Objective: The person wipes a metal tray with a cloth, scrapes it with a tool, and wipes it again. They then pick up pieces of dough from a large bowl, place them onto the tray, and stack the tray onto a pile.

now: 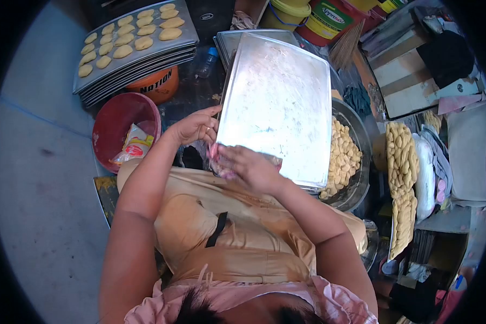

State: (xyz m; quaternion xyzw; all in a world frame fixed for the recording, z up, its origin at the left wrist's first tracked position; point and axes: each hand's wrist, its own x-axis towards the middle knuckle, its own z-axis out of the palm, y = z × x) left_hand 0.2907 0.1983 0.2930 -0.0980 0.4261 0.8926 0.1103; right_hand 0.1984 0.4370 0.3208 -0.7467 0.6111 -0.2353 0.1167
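A bare metal baking tray (275, 108) lies tilted on top of other trays in front of me. My left hand (197, 127) is at its left edge, fingers curled around the rim. Close by, my right hand (248, 167) is at the tray's near left corner, over my lap. Its fingers are closed on a crumpled pinkish rag (216, 156), partly hidden and smeared by motion. Right of the tray, a large round basin (364, 183) holds many small dough pieces (343, 156), partly covered by the tray.
At the upper left, a tray of shaped dough pieces (125, 40) tops a stack of trays over an orange bucket (159, 86). A red tub (100, 132) stands at my left with a plastic packet (135, 143) inside. Rightward are dough-filled trays (402, 162); tubs (329, 21) stand behind.
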